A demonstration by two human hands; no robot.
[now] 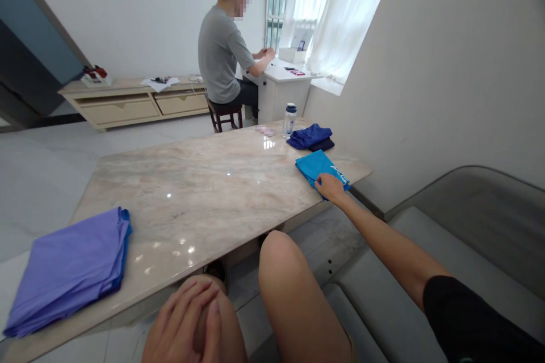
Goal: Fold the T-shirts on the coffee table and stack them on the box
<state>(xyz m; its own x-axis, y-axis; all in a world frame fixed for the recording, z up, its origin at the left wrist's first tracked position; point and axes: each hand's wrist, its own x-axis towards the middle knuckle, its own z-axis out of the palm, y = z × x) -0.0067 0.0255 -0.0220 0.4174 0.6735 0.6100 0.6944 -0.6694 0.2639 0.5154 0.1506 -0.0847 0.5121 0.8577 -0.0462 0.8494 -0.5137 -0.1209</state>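
touching the near edge of the light blue folded cloth (314,163) with bent fingers of the right hand (332,187); can't tell if gripping. most of it ahead and left of those fingers, long way from far left to near right. dark blue cloth (310,136) just past it, then bottle (289,123). left hand (183,320) farther, open on a knee (213,289).

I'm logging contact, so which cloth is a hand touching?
The light blue cloth, under the right hand. No hand touches the purple cloth or dark blue cloth.
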